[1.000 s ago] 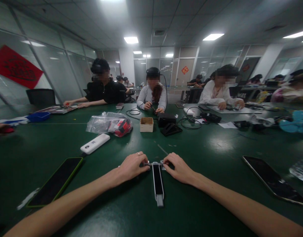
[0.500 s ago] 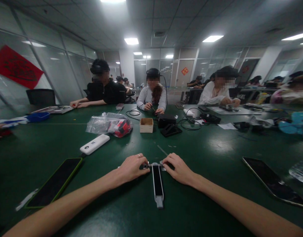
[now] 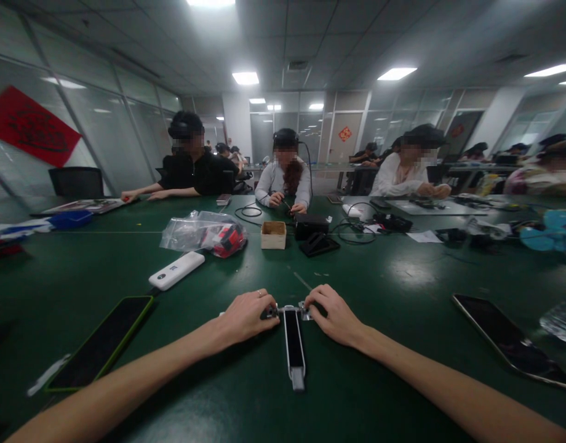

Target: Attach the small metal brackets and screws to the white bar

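Note:
A long narrow piece (image 3: 295,344) with a black face, a pale rim and a grey end lies on the green table in front of me. Across its far end runs a thin metal crossbar (image 3: 283,309) with small metal parts at both sides. My left hand (image 3: 250,314) pinches the small metal part (image 3: 271,312) on the left between thumb and fingers. On the other side, the bent fingers of my right hand (image 3: 334,315) close on the shiny metal part (image 3: 305,311). My fingers partly cover both parts, so their exact kind is unclear.
A green-edged phone (image 3: 101,344) and white power bank (image 3: 178,271) lie left; another phone (image 3: 509,338) lies right. Ahead are a plastic bag (image 3: 204,232), a small open box (image 3: 273,235) and a black case (image 3: 312,226). Several people sit across the table.
My hands stay almost in place, with the right fingers shifted slightly on the metal part. Across the table at left, a co-worker's hands have moved apart. Another person's hand at the left edge came nearer.

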Motion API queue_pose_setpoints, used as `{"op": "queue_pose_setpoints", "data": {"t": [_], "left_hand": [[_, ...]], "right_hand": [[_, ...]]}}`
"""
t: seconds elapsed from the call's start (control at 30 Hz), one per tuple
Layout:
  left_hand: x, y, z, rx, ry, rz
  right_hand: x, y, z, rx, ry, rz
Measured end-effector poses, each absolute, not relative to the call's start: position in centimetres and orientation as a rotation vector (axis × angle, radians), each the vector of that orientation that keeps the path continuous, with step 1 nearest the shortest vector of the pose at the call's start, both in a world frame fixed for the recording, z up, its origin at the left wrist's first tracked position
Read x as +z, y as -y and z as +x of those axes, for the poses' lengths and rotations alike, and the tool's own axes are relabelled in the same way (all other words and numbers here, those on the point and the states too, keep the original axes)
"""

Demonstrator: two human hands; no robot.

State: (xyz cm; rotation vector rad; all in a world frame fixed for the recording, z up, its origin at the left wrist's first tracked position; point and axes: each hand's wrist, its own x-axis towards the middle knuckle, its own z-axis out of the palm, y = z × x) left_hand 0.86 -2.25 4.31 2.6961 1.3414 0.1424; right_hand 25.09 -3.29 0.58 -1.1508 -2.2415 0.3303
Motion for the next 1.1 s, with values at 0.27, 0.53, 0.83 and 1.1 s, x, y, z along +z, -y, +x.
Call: {"op": "queue_pose_setpoints", "data": {"t": [0.27,0.53,0.83,1.1], "left_hand": [[4.7,2.5,1.0,0.212,-1.321,2.712],[4.2,2.3,0.8,0.221,-1.286,2.732],[3.9,2.2,0.8,0.244,-1.278,2.718],[3.7,2.1,0.6,0.311,-1.255,2.683]], "right_hand": [[0.6,3.2,25.1,0.311,2.255,-1.129],[0.3,3.1,25.2,0.32,2.26,-1.118],[0.1,3.1,25.2,0.3,2.26,-1.103],[0.5,3.2,25.1,0.3,2.25,-1.098]]}}
